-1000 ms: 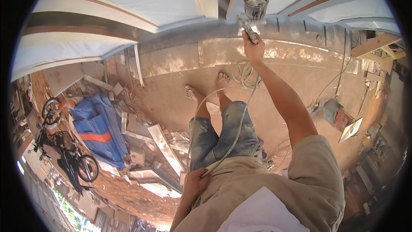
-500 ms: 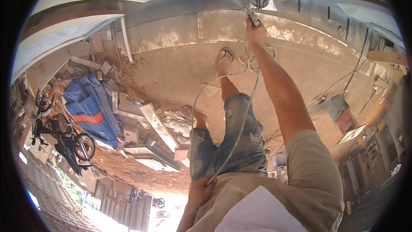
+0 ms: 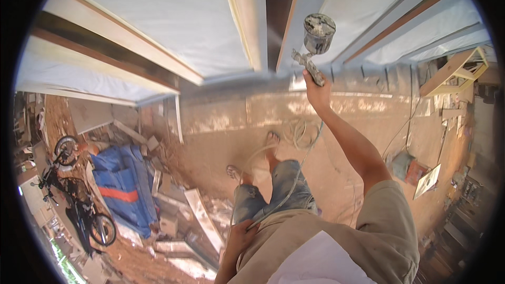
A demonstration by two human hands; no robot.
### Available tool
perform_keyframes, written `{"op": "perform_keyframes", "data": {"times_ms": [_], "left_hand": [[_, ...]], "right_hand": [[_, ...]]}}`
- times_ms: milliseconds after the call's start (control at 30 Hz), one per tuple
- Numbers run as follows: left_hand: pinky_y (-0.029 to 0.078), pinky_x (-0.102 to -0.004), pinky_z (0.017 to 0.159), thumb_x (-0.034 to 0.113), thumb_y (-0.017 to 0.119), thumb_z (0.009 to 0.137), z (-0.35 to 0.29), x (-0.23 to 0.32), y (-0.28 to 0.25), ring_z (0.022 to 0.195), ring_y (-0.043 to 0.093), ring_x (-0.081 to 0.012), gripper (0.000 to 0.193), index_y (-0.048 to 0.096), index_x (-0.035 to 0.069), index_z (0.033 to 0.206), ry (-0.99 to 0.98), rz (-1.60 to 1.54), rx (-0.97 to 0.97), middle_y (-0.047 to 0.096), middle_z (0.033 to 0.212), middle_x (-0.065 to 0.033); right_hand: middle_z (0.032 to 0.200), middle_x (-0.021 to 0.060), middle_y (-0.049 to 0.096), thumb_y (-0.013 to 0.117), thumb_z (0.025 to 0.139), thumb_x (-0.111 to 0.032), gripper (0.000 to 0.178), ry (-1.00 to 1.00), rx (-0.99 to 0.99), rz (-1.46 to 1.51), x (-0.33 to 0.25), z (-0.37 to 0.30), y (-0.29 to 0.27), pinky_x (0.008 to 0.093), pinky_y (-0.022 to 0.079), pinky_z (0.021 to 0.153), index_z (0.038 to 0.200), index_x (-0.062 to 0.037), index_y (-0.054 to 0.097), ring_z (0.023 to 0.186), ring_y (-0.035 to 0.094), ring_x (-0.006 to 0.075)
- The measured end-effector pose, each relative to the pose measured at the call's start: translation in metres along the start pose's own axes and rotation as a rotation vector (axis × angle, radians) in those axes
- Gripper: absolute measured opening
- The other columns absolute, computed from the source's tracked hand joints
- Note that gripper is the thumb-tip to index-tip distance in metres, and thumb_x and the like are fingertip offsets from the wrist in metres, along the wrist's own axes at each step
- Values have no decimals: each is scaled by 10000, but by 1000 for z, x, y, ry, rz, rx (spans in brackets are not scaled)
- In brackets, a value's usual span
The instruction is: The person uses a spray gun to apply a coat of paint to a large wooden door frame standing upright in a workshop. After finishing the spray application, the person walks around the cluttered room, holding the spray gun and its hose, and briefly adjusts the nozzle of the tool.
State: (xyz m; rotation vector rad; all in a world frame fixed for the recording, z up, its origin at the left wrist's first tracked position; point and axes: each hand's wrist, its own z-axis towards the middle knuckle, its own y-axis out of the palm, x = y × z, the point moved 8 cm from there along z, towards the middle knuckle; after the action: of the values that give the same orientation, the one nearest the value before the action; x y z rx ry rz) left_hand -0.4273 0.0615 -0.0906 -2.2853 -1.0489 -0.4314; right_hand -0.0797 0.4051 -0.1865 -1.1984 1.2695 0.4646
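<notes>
My right hand (image 3: 319,93) is closed around the handle of a paint spray gun (image 3: 307,67). A round metal cup (image 3: 320,34), smeared with paint, sits on top of the gun. Faint mist drifts from its nozzle toward a dark upright gap between pale-framed panels (image 3: 244,21), which stand in front of me. White sheeting (image 3: 158,13) fills or covers the panels. At my waist, my left hand (image 3: 243,235) is closed on a thin air hose (image 3: 286,194). That hose runs up past my leg toward my right hand.
More hose lies coiled (image 3: 300,134) on the floor by my feet. At left are a folded blue tarp (image 3: 118,189) with an orange stripe, a motorcycle (image 3: 84,210) and wood scraps (image 3: 202,218). A wooden frame (image 3: 455,73) stands at right, near a reddish box (image 3: 415,171).
The view has tilted up, so more of the panels shows. My right hand still holds the spray gun, now against the panels. My feet are closer together; my left hand keeps the hose.
</notes>
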Motion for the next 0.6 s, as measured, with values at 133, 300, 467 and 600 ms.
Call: {"op": "perform_keyframes", "data": {"times_ms": [133, 300, 467, 600], "left_hand": [[496, -391, 621, 298, 693, 852, -4, 16, -35, 662, 658, -323, 238, 716, 67, 901, 174, -7, 64, 652, 712, -177], [497, -348, 611, 209, 705, 846, -1, 37, -88, 614, 644, -229, 181, 705, 31, 873, 470, 17, 112, 659, 704, -180], [482, -378, 615, 289, 678, 865, 12, 47, -148, 654, 640, -303, 251, 693, 43, 916, 591, 113, 17, 655, 755, -186], [435, -309, 550, 342, 665, 884, 12, 53, -201, 588, 516, -103, 315, 699, 32, 927, 635, 130, -61, 569, 594, -66]], "right_hand": [[692, 26, 583, 719, 888, -316, 325, -113, 32, 97, -120, -7, -46, 299, 438, 647, 909, 4, 668, 670, 475, 118], [716, 34, 604, 700, 907, -313, 329, -384, 123, 114, -274, -30, -100, 291, 448, 664, 988, 5, 688, 690, 505, 110], [625, -18, 492, 667, 926, -357, 340, -534, 271, 117, -409, -80, -144, 284, 372, 564, 867, -24, 638, 604, 432, 82], [599, -29, 465, 658, 926, -383, 388, -671, 402, 108, -508, -125, -164, 282, 353, 545, 766, -33, 609, 584, 416, 77]]}}
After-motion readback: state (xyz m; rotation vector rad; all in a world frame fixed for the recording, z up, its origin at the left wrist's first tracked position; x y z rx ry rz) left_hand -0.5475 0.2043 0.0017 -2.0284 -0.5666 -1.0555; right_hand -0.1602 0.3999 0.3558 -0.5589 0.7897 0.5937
